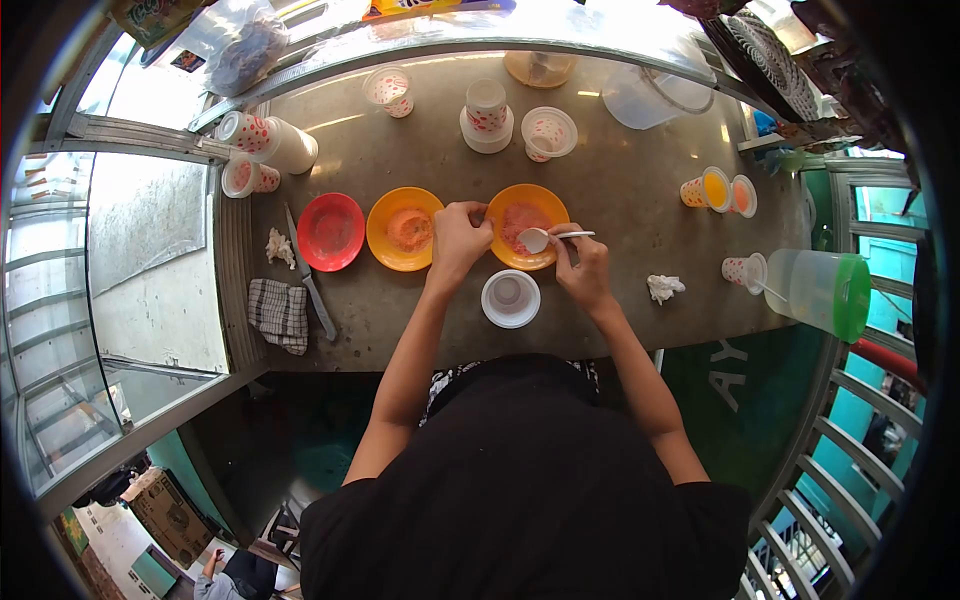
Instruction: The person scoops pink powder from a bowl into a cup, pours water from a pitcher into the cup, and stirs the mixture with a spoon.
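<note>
Head view, right hand (585,272) pinching small white plastic spoon (545,239) over round orange bowl (527,226) of pink mush, left hand (458,238) curled on its rim, empty white cup (510,298) near, big "AY" letters (728,372) below counter.

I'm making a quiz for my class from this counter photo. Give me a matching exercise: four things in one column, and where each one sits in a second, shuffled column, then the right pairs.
Things:
1. red bowl
2. spoon
3. checked cloth
4. jug with green lid

Places:
A. far right of the counter
B. in the right hand, over an orange bowl
C. front left edge of the counter
D. left end of the row of three bowls

Pairs: 1-D, 2-B, 3-C, 4-A
</note>
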